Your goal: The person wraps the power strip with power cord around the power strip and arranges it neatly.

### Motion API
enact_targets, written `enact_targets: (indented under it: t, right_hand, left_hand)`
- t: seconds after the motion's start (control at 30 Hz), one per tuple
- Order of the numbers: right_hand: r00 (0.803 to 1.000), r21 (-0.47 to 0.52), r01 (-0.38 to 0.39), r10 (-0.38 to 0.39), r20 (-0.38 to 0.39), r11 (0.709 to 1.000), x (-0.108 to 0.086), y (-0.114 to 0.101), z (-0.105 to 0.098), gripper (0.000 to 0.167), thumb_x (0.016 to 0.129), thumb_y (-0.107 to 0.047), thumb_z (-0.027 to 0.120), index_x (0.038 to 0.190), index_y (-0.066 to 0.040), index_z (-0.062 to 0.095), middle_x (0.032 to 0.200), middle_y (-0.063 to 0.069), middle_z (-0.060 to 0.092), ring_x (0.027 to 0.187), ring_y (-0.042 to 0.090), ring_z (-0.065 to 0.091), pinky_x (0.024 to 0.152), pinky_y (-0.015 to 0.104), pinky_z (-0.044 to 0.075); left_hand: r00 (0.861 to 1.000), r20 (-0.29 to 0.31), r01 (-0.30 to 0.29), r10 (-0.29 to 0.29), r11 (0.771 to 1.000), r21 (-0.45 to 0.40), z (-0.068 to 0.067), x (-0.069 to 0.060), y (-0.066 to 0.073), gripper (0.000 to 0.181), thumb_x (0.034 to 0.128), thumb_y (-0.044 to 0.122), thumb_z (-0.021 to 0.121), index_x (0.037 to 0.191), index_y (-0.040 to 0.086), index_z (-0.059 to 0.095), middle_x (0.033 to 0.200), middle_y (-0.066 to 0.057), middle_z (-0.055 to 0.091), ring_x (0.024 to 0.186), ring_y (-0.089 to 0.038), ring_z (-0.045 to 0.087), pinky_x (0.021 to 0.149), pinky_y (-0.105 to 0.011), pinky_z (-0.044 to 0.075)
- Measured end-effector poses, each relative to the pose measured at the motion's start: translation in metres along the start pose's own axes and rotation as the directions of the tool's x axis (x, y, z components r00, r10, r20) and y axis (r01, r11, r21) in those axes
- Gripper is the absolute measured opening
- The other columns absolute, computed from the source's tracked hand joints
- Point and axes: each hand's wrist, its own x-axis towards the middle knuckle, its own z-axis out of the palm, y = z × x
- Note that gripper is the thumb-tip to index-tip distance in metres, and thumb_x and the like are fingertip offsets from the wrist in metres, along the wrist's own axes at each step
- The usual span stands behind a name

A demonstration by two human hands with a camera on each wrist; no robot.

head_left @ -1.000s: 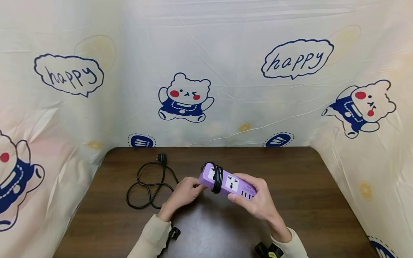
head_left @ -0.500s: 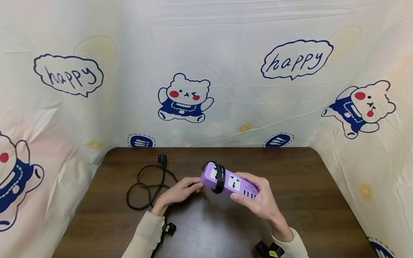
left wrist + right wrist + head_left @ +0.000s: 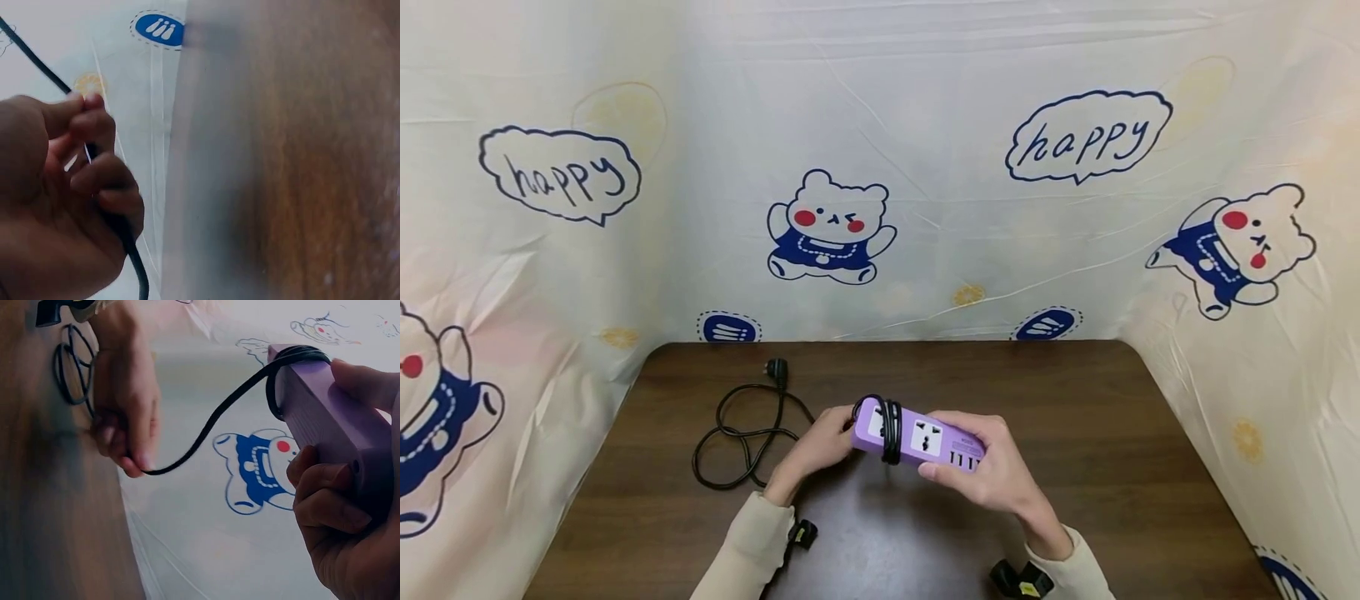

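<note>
My right hand point(image 3: 988, 462) grips the right end of a purple power strip point(image 3: 910, 429), held above the table with its sockets and USB slots facing up. Several turns of black cord point(image 3: 891, 433) are wound round the strip near its left end. In the left wrist view my left hand point(image 3: 75, 187) has its fingers curled round the cord point(image 3: 37, 56), pinching it between thumb and forefinger. A stretch of cord point(image 3: 212, 422) runs from that hand up to the strip in the right wrist view. Part of the left hand is hidden behind the strip in the head view.
The loose cord point(image 3: 700, 450) lies in loops on the left of the brown wooden table point(image 3: 1075, 400), ending in a black plug point(image 3: 777, 369) towards the back edge. A printed curtain point(image 3: 955, 167) surrounds the back and sides of the table.
Over the last half second the strip and right hand have moved slightly left and down, the strip turning flatter. My left hand first shifted left, then back under the strip's left end.
</note>
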Motion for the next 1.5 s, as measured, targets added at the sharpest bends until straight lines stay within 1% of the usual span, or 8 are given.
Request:
enact_targets:
  t: [0.1,0.2,0.33,0.6,0.83,1.03,1.27,1.5]
  right_hand:
    - [0.999,-0.01,0.018,-0.018,0.028,1.0,0.001,0.003,0.006,0.048,0.078,-0.018,0.093,0.123,-0.017,0.077,0.098,0.002,0.078,0.07,0.008,0.065,0.055,0.025,0.053]
    - [0.997,-0.015,0.035,-0.034,0.067,0.999,0.0,0.006,0.013,0.048,0.078,-0.021,0.094,0.123,-0.017,0.077,0.099,0.001,0.079,0.071,0.007,0.066,0.056,0.023,0.053]
    - [0.989,-0.044,0.045,-0.039,0.144,0.998,0.0,0.006,0.02,0.049,0.08,-0.028,0.094,0.124,-0.021,0.075,0.104,-0.004,0.078,0.075,0.005,0.066,0.06,0.02,0.053]
    - [0.973,-0.058,0.053,-0.038,0.227,0.997,-0.002,0.01,0.029,0.046,0.083,-0.033,0.092,0.125,-0.021,0.075,0.102,-0.006,0.078,0.079,0.002,0.065,0.065,0.019,0.053]
    - [0.977,-0.042,0.025,-0.015,0.214,0.999,-0.003,0.015,0.029,0.044,0.082,-0.031,0.093,0.122,-0.021,0.076,0.099,-0.006,0.078,0.076,0.002,0.065,0.064,0.019,0.053]
    - [0.969,-0.107,0.047,-0.019,0.248,0.993,-0.001,0.019,0.033,0.045,0.083,-0.035,0.092,0.123,-0.023,0.075,0.102,-0.009,0.077,0.079,0.0,0.065,0.067,0.017,0.053]
    - [0.973,-0.15,0.004,0.031,0.23,0.989,-0.002,0.024,0.035,0.044,0.082,-0.037,0.093,0.121,-0.025,0.077,0.101,-0.011,0.077,0.078,0.001,0.065,0.065,0.018,0.052]
    - [0.978,-0.157,-0.049,0.08,0.195,0.986,-0.003,0.023,0.03,0.043,0.083,-0.039,0.093,0.12,-0.024,0.077,0.1,-0.009,0.077,0.076,0.0,0.065,0.063,0.021,0.053]
  left_hand:
    - [0.998,-0.054,0.03,-0.028,0.999,0.042,0.002,0.001,0.002,0.007,0.1008,0.018,0.069,0.105,0.019,0.075,0.1,0.003,0.076,0.092,-0.011,0.068,0.084,-0.038,0.056]
    - [0.993,-0.081,0.092,-0.091,0.996,0.017,-0.001,0.002,0.009,0.008,0.106,0.021,0.067,0.105,0.023,0.075,0.095,0.005,0.074,0.087,-0.012,0.066,0.084,-0.035,0.054]
    - [0.987,-0.122,0.105,-0.109,0.994,-0.042,-0.006,0.002,0.012,0.023,0.1129,0.033,0.055,0.101,0.024,0.074,0.089,0.007,0.069,0.078,-0.011,0.059,0.078,-0.03,0.05]
    - [0.977,-0.209,0.054,-0.053,0.999,0.003,-0.017,0.001,0.028,0.02,0.1114,0.027,0.059,0.104,0.018,0.075,0.095,-0.002,0.074,0.075,-0.011,0.054,0.073,-0.029,0.048]
    - [0.944,-0.33,0.009,0.019,0.996,0.085,-0.029,0.001,0.046,0.018,0.1094,0.024,0.063,0.105,0.013,0.077,0.093,0.005,0.074,0.073,-0.01,0.055,0.072,-0.03,0.049]
    - [0.944,-0.328,0.019,0.021,0.993,0.119,-0.036,-0.002,0.052,0.019,0.11,0.028,0.063,0.107,0.017,0.078,0.097,0.005,0.076,0.074,-0.011,0.056,0.072,-0.03,0.051]
    - [0.947,-0.32,0.033,0.009,0.991,0.127,-0.04,-0.006,0.057,0.02,0.1108,0.028,0.061,0.108,0.017,0.078,0.096,0.004,0.076,0.069,-0.011,0.054,0.072,-0.032,0.054]
    - [0.936,-0.35,0.014,0.036,0.99,0.14,-0.044,-0.014,0.074,0.018,0.1103,0.027,0.062,0.109,0.018,0.078,0.074,0.009,0.061,0.059,-0.006,0.045,0.065,-0.028,0.047]
